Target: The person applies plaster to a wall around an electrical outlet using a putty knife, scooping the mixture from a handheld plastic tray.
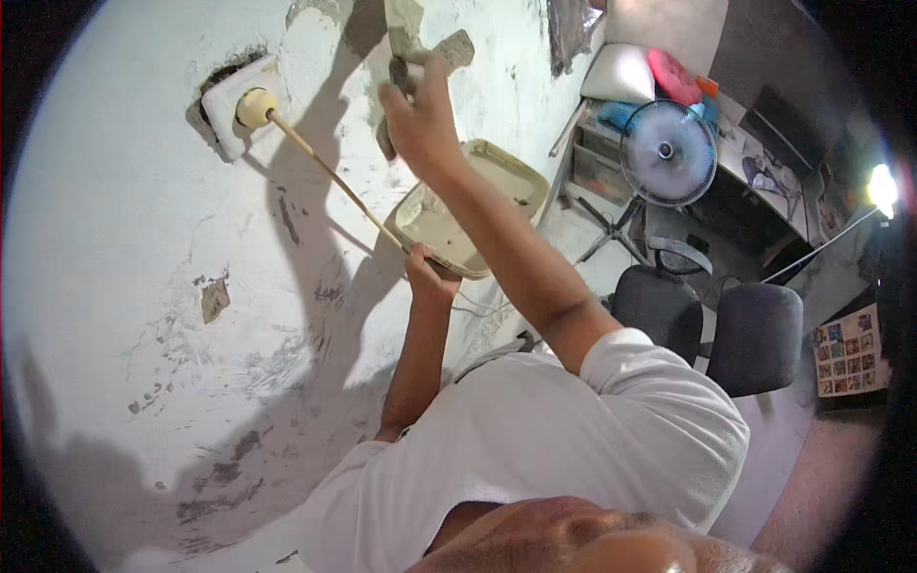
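My right hand (pixel 420 115) is raised against the white, patchy wall (pixel 143 286) and grips a putty trowel (pixel 451 48) whose grey blade lies flat on the wall near a fresh grey patch. Lower down, my left hand (pixel 430 277) holds the near edge of a cream rectangular tray (pixel 497 172) smeared with pale plaster, tilted toward the wall. A white wall socket (pixel 224 105) with a round cream plug (pixel 256 107) sits at the upper left. Its thin cord (pixel 330 172) runs diagonally down toward my left hand.
A standing fan (pixel 667 153) is on the right, in front of a cluttered desk (pixel 755 172). Two dark office chairs (pixel 759 334) stand below it. A white pillow (pixel 621 72) and pink cushion (pixel 673 76) lie at the top right. A bright lamp (pixel 884 186) glares at the right edge.
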